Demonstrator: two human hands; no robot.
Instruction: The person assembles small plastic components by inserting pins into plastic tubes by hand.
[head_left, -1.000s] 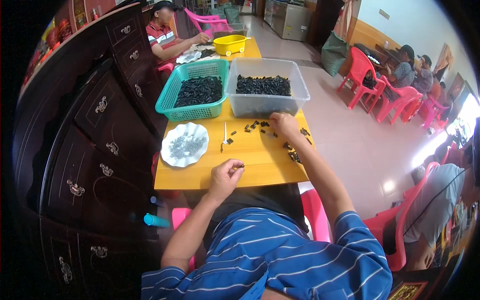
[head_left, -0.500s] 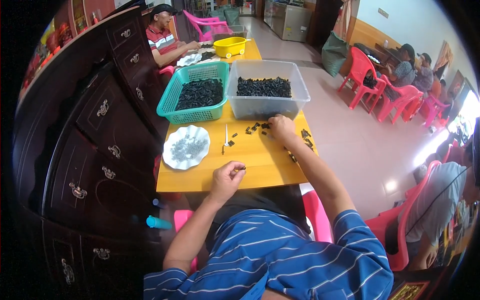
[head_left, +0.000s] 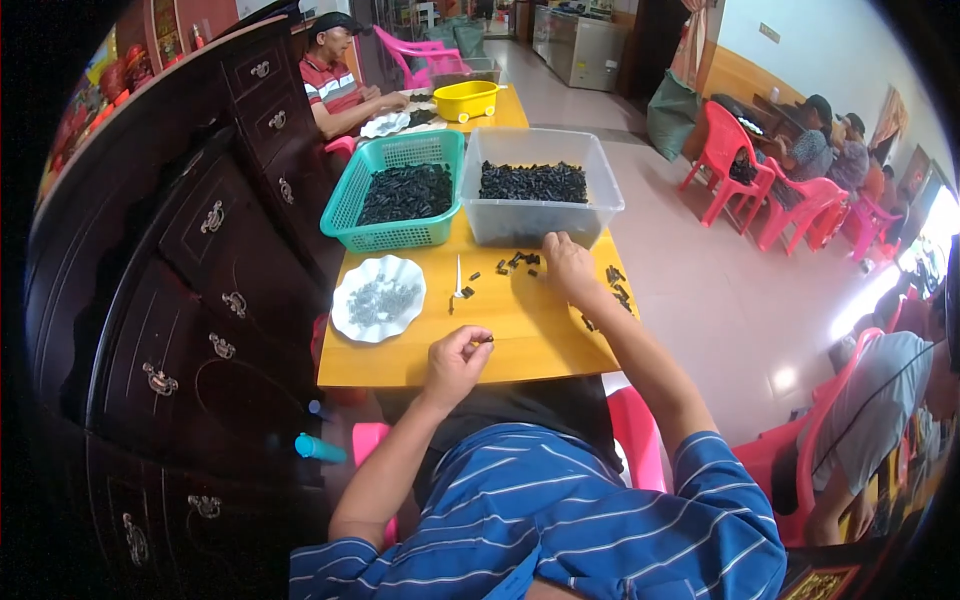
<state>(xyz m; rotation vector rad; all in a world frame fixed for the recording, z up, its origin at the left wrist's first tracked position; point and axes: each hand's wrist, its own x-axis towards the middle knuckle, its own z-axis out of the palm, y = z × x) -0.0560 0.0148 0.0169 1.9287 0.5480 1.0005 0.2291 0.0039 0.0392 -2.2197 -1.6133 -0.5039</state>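
My left hand [head_left: 458, 364], near the table's front edge, pinches a small black piece [head_left: 487, 341] between thumb and fingertips. Farther forward, my right hand [head_left: 568, 268] is by the front wall of the clear plastic bin [head_left: 540, 222], its fingers drawn together and pointing down. Whatever they hold, if anything, is hidden. Loose short black pieces [head_left: 518, 261] lie just left of that hand, and more black pieces [head_left: 620, 290] lie to its right. A thin white stick [head_left: 459, 275] rests on the yellow table [head_left: 420, 365] beside a few black pieces.
A teal basket [head_left: 390, 237] and the clear bin hold heaps of black pieces. A white scalloped plate [head_left: 345, 313] carries small translucent bits. Dark drawers [head_left: 190, 290] stand at left. Another person [head_left: 335, 85] works at the far end by a yellow tub [head_left: 465, 101]; others sit at right.
The whole view has shifted slightly. My right hand has drawn back a little from the loose black pieces beside it. My left hand keeps its pinch on the small black piece.
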